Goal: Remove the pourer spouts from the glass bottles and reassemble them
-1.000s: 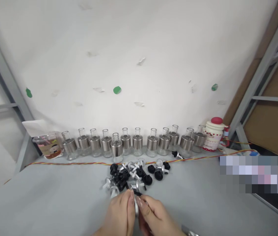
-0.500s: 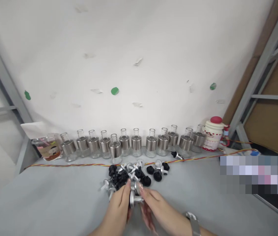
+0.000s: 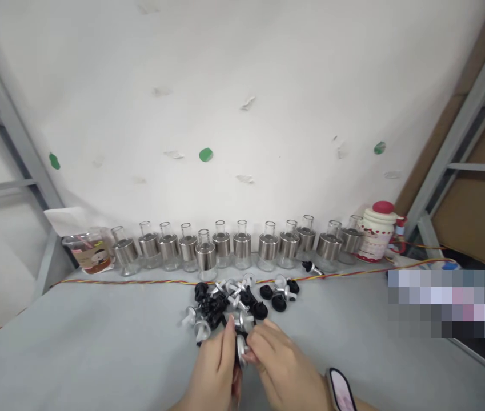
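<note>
A silver and black pourer stopper point(image 3: 241, 351) is held between my two hands at the bottom middle. My left hand point(image 3: 215, 365) is closed around its dark side, the fingers partly hidden behind it. From the other side, the bent fingers of my right hand point(image 3: 283, 362) pinch the stopper's silver spout end, which they largely cover. Just beyond my fingertips lies a loose pile of black and silver stopper parts point(image 3: 216, 308), with another silver piece point(image 3: 245, 321) nearest to the hands. A few black caps point(image 3: 279, 302) lie at the pile's right.
Several clear glass bottles with steel bands point(image 3: 206, 257) stand along the wall. A twisted red-yellow wire point(image 3: 139, 281) runs in front of them. A plastic cup point(image 3: 92, 257) stands at the left, a decorated white bottle with a red lid point(image 3: 377, 237) at the right. One stopper point(image 3: 312, 268) lies apart.
My right hand has turned over, and its fingers have closed on the stopper's spout end. The wristband's screen now faces up. My left hand keeps its hold. The view has shifted slightly.
</note>
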A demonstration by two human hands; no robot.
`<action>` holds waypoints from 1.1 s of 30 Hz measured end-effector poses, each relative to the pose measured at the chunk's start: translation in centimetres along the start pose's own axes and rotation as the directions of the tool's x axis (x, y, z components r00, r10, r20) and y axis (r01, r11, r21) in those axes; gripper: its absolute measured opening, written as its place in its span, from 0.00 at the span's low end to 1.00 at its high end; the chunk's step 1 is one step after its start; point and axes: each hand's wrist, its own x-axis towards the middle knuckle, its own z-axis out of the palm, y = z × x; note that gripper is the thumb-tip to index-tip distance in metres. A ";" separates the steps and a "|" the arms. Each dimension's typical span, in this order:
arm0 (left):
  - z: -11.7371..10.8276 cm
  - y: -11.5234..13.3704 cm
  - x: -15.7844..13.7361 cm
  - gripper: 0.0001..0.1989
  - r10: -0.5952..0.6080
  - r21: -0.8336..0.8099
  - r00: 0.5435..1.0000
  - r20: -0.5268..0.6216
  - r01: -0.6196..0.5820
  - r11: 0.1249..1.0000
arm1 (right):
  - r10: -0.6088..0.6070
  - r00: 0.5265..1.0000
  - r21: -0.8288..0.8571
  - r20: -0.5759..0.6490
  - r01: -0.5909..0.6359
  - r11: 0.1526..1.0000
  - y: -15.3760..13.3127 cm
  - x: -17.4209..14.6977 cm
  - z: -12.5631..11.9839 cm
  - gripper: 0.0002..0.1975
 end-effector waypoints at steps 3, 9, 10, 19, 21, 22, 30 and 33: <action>-0.4 -0.4 -0.2 0.27 0.251 0.230 0.966 -0.056 -0.232 0.945 | 0.042 0.994 0.038 -0.096 -0.038 0.999 -0.7 -0.2 0.5 0.11; -1.4 -1.0 -0.4 0.26 0.615 0.571 0.788 0.036 -0.521 0.634 | 0.175 0.985 0.151 -0.012 -0.171 0.974 -2.0 -0.4 0.6 0.11; -1.4 -1.0 -0.3 0.26 0.583 0.559 0.812 0.032 -0.498 0.663 | 0.208 0.977 0.170 0.041 -0.212 0.962 -2.1 -0.3 0.4 0.10; -2.6 1.5 1.1 0.13 0.391 0.446 0.910 0.138 -0.409 0.796 | 0.468 0.851 0.385 0.238 -0.525 0.759 0.7 1.2 -0.9 0.17; -3.0 1.5 1.2 0.18 0.446 0.441 0.868 0.217 -0.495 0.749 | 0.478 0.848 0.462 0.230 -0.527 0.713 1.1 1.2 -0.8 0.18; -3.1 1.4 1.2 0.19 0.463 0.437 0.855 0.234 -0.518 0.735 | 0.483 0.843 0.501 0.239 -0.533 0.682 1.2 1.2 -0.8 0.19; -3.6 1.9 2.8 0.16 0.219 -0.081 0.967 -0.129 -0.230 0.970 | 0.456 0.885 0.331 0.094 -0.460 0.824 2.1 1.0 -0.7 0.09; -3.9 2.5 3.3 0.16 0.132 -0.258 0.968 -0.213 -0.186 0.948 | 0.296 0.944 0.149 0.145 -0.317 0.937 1.6 0.9 -0.3 0.06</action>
